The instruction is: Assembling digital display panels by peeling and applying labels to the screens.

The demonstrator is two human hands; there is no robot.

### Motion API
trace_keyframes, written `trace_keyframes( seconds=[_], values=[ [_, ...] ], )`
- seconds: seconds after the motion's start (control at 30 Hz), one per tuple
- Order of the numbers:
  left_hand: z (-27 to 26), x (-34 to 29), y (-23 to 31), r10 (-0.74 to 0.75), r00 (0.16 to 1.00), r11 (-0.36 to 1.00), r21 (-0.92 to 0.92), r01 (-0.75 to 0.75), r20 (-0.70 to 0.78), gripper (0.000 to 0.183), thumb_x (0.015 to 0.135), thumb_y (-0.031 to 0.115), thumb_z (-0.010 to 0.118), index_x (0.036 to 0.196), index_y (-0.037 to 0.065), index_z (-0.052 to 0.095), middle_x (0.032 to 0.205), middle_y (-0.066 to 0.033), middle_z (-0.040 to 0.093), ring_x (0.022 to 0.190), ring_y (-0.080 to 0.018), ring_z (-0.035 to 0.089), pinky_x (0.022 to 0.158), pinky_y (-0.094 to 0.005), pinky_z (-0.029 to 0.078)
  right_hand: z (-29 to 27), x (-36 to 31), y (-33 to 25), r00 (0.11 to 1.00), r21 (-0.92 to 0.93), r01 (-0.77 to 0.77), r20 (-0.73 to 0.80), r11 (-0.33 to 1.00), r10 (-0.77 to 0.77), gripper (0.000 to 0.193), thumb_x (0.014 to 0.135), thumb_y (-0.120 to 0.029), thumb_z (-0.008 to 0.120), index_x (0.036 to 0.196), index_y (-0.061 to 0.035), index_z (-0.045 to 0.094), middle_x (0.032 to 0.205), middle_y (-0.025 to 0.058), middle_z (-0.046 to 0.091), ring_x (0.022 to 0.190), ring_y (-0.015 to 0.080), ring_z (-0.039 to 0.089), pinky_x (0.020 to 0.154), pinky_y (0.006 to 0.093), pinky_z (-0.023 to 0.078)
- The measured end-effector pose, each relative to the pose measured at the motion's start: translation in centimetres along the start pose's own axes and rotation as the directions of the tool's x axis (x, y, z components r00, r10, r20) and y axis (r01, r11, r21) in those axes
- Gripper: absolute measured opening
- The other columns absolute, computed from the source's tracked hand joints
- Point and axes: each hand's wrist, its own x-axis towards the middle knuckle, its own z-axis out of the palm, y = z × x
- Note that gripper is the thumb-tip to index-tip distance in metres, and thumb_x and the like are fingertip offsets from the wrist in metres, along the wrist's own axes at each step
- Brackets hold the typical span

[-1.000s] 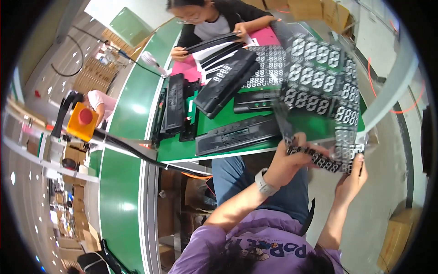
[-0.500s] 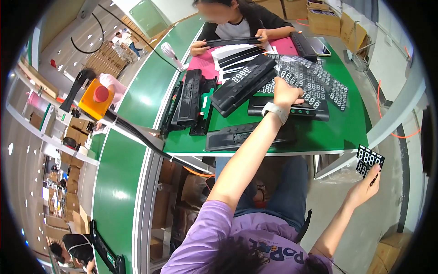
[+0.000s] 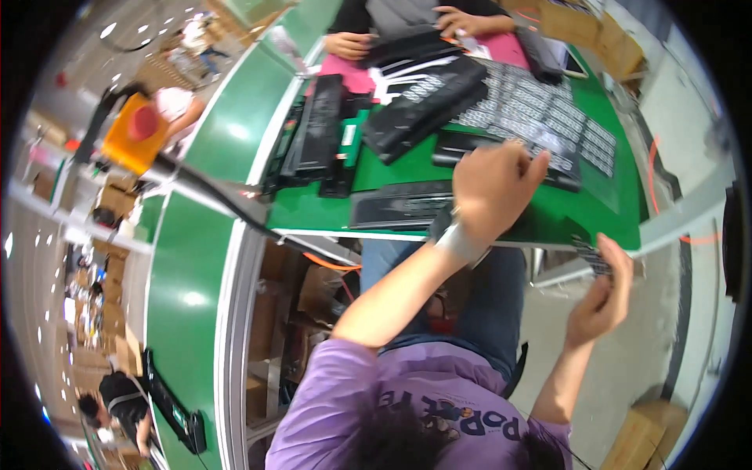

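Observation:
My left hand [image 3: 497,188], with a pale band at the wrist, is raised over the near part of the green table. Its fingers look curled in; motion blur hides whether anything is between them. Off the table's near right corner, my right hand [image 3: 605,290] is closed on a small black sheet with white digit shapes [image 3: 593,254], seen nearly edge-on. Beyond the left hand lies a large clear sheet of dark digit labels [image 3: 540,102], partly over a black casing [image 3: 568,172]. Another long black casing [image 3: 403,205] rests near the front edge.
Across the table, a person's hands [image 3: 348,45] are at another black casing [image 3: 411,47] above a pink mat [image 3: 341,72]. Black casings [image 3: 317,129] and a green circuit board [image 3: 350,141] stand at the left. A red button on a yellow box [image 3: 139,129] juts out farther left.
My left hand has drawn back from the label sheet toward me. My right hand has moved in toward the table corner with its small sheet. The view has shifted slightly.

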Motion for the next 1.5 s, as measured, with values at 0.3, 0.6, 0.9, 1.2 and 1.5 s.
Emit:
trace_keyframes(
  seconds=[0.3, 0.6, 0.9, 1.2, 1.5],
  values=[
    [-7.2, -9.4, 1.6, -0.117, 0.588, 0.186, -0.564, 0.805, 0.801, 0.030, 0.098, 0.027, 0.062, 0.086, 0.001, 0.070, 0.069, 0.0015, 0.061, 0.062, -0.0046, 0.054, 0.056, -0.0194, 0.042, 1.8, -1.2, -1.1, 0.830, 0.021, 0.482, 0.310, 0.876, -0.464, 0.026, 0.080, -0.015, 0.066, 0.104, -0.0043, 0.067, 0.107, 0.0144, 0.067, 0.090, 0.0329, 0.069, 0.084, 0.0446, 0.057],
    [-8.5, -11.8, -1.5, -0.553, 0.702, 0.061, -0.818, 0.571, 0.449, 0.022, 0.098, 0.018, 0.050, 0.108, 0.001, 0.058, 0.102, -0.0131, 0.065, 0.092, -0.0217, 0.064, 0.083, -0.0335, 0.049, 4.4, -2.1, -2.1, 0.802, 0.026, 0.567, 0.210, 0.823, -0.559, 0.046, 0.070, -0.029, 0.091, 0.094, -0.0116, 0.056, 0.088, 0.0048, 0.055, 0.079, 0.0260, 0.062, 0.075, 0.0465, 0.061],
    [-9.1, -13.4, -0.2, -0.454, 0.802, 0.206, -0.830, 0.519, 0.389, 0.059, 0.084, -0.003, 0.071, 0.131, 0.001, 0.035, 0.116, -0.0160, 0.058, 0.097, -0.0198, 0.064, 0.082, -0.0307, 0.053, 8.1, -1.9, -4.3, 0.777, -0.087, 0.629, 0.077, 0.772, -0.624, 0.027, 0.070, -0.015, 0.088, 0.077, -0.0129, 0.061, 0.083, -0.0019, 0.059, 0.079, 0.0165, 0.059, 0.078, 0.0449, 0.060],
    [-9.2, -13.9, -0.9, -0.470, 0.797, 0.217, -0.826, 0.521, 0.379, 0.047, 0.087, -0.008, 0.066, 0.122, -0.001, 0.035, 0.095, -0.0129, 0.061, 0.081, -0.0163, 0.064, 0.070, -0.0255, 0.054, 9.0, -2.5, -4.6, 0.764, -0.093, 0.644, 0.128, 0.759, -0.633, 0.030, 0.067, -0.014, 0.088, 0.078, -0.0171, 0.061, 0.086, -0.0053, 0.061, 0.083, 0.0163, 0.060, 0.096, 0.0509, 0.040],
    [-9.2, -14.0, -2.1, -0.468, 0.786, 0.337, -0.742, 0.580, 0.403, 0.043, 0.085, -0.005, 0.069, 0.114, 0.000, 0.038, 0.090, -0.0075, 0.062, 0.078, -0.0104, 0.060, 0.067, -0.0232, 0.051, 8.6, -4.0, -3.9, 0.755, -0.102, 0.654, 0.141, 0.749, -0.640, 0.034, 0.067, -0.012, 0.089, 0.086, -0.0199, 0.062, 0.089, -0.0068, 0.060, 0.085, 0.0146, 0.060, 0.096, 0.0488, 0.037]
  ],
)
